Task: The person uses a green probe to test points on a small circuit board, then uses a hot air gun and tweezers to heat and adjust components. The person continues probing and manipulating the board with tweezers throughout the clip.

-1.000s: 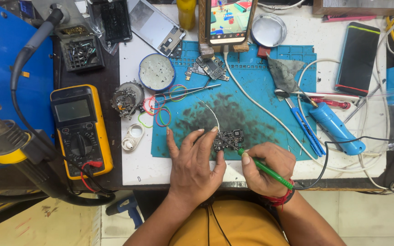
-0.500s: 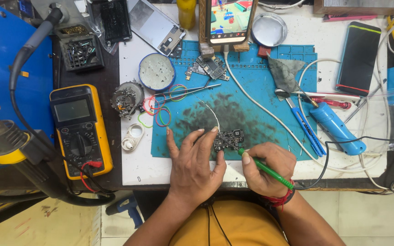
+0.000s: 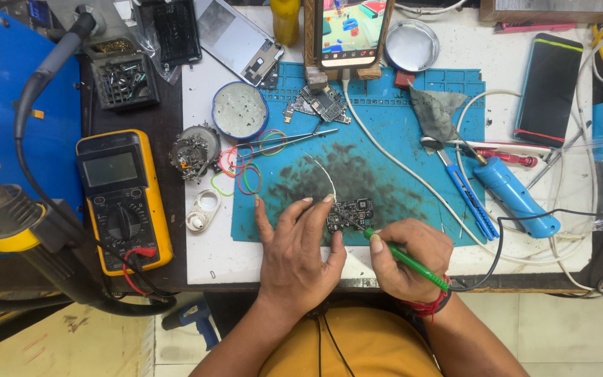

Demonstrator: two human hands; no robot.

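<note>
A small dark circuit board (image 3: 352,209) lies on the stained blue work mat (image 3: 399,139) near the table's front edge. My left hand (image 3: 294,248) rests flat on the mat, its fingertips pressing the board's left side, with a thin white wire (image 3: 326,176) curling up beside them. My right hand (image 3: 406,258) grips a green soldering iron (image 3: 407,260) like a pen. The iron's tip touches the board from the right, and a black cord trails off to the right.
A yellow multimeter (image 3: 121,199) lies at left beside a hot-air gun (image 3: 8,216). Tweezers (image 3: 291,138), rubber bands (image 3: 242,164), a round tin (image 3: 240,110), a lit phone on a stand (image 3: 352,31), blue tools (image 3: 514,195), a dark phone (image 3: 548,89) and white cables surround the mat.
</note>
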